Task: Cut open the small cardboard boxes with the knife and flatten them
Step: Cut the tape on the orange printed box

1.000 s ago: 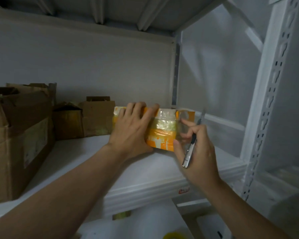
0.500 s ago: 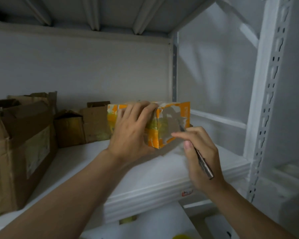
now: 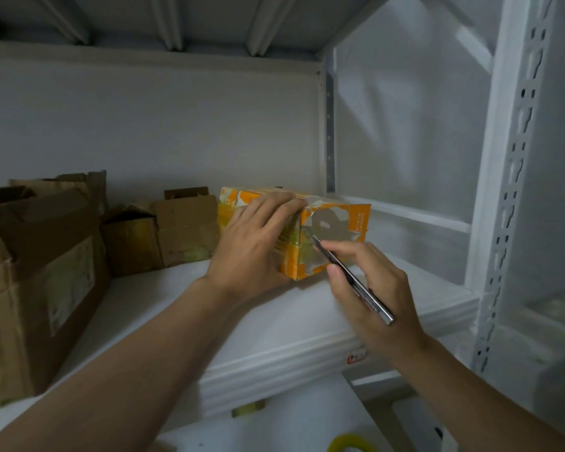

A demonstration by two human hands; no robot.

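Observation:
A small orange and white cardboard box (image 3: 336, 230) wrapped in clear tape lies on the white shelf (image 3: 274, 321), one end turned toward me. My left hand (image 3: 252, 246) grips its near long side, fingers curled over the top edge. My right hand (image 3: 369, 288) holds a slim metal utility knife (image 3: 349, 275) like a pen. The knife's tip touches the taped end face of the box near its left edge.
A large brown cardboard box (image 3: 30, 288) stands at the left of the shelf, and two smaller brown boxes (image 3: 163, 233) sit behind it. A perforated white upright (image 3: 509, 190) bounds the right side. A yellow tape roll (image 3: 353, 443) lies on the shelf below.
My left hand has turned the orange box so its end faces me. My right hand has swung the knife from upright to blade-forward and brought the tip onto the box's end.

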